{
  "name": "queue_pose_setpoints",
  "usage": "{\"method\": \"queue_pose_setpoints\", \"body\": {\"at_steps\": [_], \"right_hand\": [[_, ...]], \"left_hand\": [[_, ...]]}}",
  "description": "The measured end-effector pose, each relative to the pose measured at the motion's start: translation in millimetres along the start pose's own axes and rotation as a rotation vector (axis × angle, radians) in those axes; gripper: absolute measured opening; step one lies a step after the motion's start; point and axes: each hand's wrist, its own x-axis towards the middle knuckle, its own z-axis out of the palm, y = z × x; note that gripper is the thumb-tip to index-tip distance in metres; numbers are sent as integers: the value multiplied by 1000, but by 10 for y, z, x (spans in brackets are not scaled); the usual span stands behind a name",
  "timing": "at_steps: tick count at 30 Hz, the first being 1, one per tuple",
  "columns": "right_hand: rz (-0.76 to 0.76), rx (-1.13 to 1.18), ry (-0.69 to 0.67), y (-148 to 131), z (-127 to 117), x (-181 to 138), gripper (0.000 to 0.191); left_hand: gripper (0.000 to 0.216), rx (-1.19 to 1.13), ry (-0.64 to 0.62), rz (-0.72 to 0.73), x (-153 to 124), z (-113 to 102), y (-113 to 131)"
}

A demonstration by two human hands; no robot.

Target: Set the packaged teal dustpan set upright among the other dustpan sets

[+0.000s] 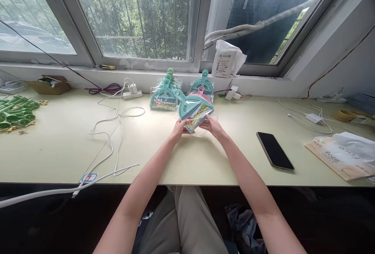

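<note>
My left hand and my right hand both grip the lower end of a teal dustpan-and-brush set in a clear plastic bag, held tilted just above the pale green table. Behind it lies a stack of similar teal packaged sets and another pile with a pink one near the window sill.
A black phone lies right of my hands. White cables and a power strip run at the left. Green plastic pieces pile at far left. Paper packaging lies at far right. A white bag stands on the sill.
</note>
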Motion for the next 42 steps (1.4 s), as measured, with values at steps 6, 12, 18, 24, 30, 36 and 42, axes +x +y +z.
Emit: {"method": "queue_pose_setpoints", "body": {"at_steps": [6, 12, 18, 24, 30, 36, 42], "right_hand": [[-597, -739, 248, -166, -159, -119, 27], [-732, -1006, 189, -180, -116, -147, 17], [-674, -784, 150, 0, -157, -24, 13], [-476, -718, 187, 163, -182, 53, 22], [-142, -293, 112, 162, -244, 78, 69], [-142, -57, 251, 135, -379, 119, 57], [-188, -91, 225, 92, -473, 137, 60]], "left_hand": [[43, -157, 24, -73, 25, -293, 177], [46, -139, -72, -150, -29, -412, 215], [38, 9, -210, -317, -49, -398, 190], [43, 193, -361, -304, -64, -382, 202], [55, 285, -350, -263, -80, -332, 211], [70, 318, -341, 6, -161, -231, 247], [33, 632, -11, 184, 0, -232, 46]]}}
